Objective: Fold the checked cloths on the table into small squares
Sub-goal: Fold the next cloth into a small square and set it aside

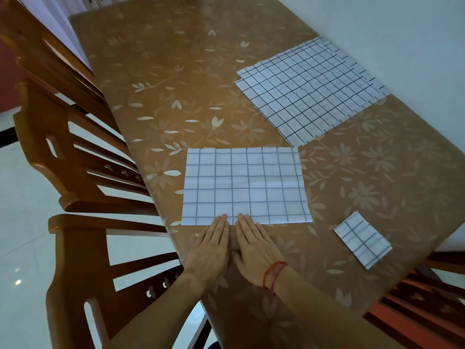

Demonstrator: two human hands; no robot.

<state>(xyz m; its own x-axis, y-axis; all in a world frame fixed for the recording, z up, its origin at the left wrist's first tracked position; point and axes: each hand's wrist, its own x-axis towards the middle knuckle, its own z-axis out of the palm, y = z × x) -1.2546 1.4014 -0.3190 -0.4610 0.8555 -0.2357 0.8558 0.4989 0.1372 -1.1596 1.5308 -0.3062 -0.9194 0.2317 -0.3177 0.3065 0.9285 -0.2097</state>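
Both hands, left hand (210, 250) and right hand (254, 250), lie flat with straight fingers, fingertips pressing the near edge of the half-folded cloth (245, 186) on the bench (176, 79). Beyond lies a stack of cloths (310, 90); rightward, a folded square (362, 240).

On the table (176, 71) the cloth (245, 186) lies right before me, my left hand (210, 250) and right hand (256, 250) side by side with fingertips on its near edge, stack of cloths (309, 91) behind it to the right, folded square (362, 240) near right, chairs (75, 248) along the table's left side.
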